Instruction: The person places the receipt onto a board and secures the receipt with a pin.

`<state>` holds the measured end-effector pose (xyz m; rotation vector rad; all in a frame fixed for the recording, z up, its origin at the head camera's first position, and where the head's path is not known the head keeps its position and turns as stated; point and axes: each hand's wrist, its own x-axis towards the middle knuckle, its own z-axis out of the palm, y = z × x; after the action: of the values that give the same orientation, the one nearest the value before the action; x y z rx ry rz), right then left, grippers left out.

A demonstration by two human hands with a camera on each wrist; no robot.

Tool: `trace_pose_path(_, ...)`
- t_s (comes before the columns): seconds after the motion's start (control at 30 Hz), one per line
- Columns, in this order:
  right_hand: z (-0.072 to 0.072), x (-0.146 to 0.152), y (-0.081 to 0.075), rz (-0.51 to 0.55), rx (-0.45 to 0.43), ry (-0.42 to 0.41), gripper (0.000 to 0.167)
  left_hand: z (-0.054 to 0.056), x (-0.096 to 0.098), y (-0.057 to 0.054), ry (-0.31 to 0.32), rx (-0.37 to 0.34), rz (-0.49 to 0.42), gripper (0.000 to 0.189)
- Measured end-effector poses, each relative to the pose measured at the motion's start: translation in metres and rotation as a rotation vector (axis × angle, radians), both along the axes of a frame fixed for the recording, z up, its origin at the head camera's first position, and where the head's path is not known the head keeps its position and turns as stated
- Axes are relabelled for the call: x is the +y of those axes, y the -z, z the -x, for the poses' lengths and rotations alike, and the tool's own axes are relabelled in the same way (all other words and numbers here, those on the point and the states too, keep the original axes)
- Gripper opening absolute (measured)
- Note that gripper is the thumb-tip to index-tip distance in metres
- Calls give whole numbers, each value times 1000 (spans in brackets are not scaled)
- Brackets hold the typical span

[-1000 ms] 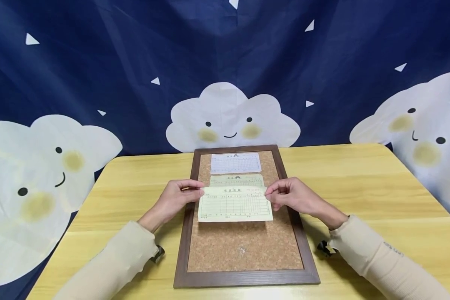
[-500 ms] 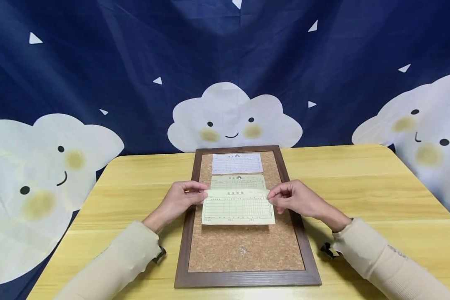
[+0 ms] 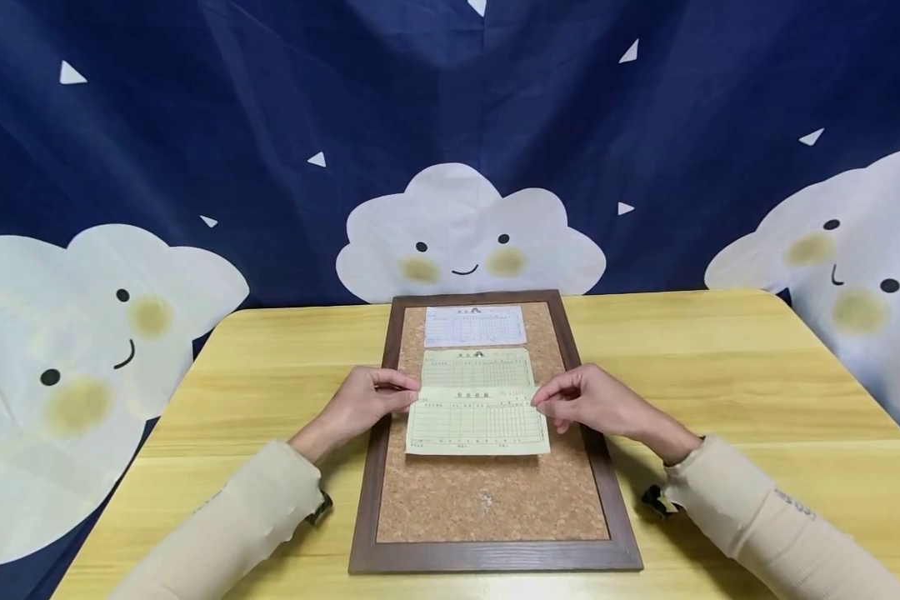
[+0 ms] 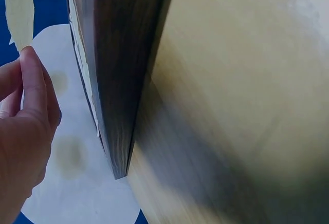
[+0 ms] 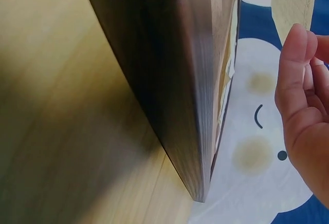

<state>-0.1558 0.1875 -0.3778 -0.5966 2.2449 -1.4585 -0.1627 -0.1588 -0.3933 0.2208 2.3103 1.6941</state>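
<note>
A pale yellow receipt slip (image 3: pixel 477 423) with a printed grid is stretched between both hands, over the middle of a brown-framed cork board (image 3: pixel 487 508). My left hand (image 3: pixel 360 408) pinches its upper left corner between thumb and fingers. At the upper right corner my right hand (image 3: pixel 592 402) pinches it the same way. Both wrist views show the slip (image 4: pixel 19 13) held up off the cork. Just behind it lies another yellow slip (image 3: pixel 474 368), its lower part covered. Farther up is a white-and-blue slip (image 3: pixel 474 327). Each of these two has a small dark fastener at its top.
The cork board's dark frame (image 3: pixel 495 557) lies on a yellow wooden table (image 3: pixel 285 350). Beyond the table hangs a navy curtain (image 3: pixel 450 83) with printed smiling clouds. A pale mark (image 3: pixel 485 499) shows on the lower cork.
Both hands have brought the held slip a little toward the board's near end. More of the yellow slip behind it now shows. The grip looks the same.
</note>
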Motion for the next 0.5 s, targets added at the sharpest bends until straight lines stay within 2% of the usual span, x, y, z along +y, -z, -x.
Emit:
trace_pose_path(0.2, -2, 1, 2, 1, -14, -1, 17, -1, 2, 2, -2, -17, 30, 22)
trace_pose_path(0.5, 0, 1, 5, -6, -26, -8, 18, -2, 2, 3, 24, 6, 70, 22)
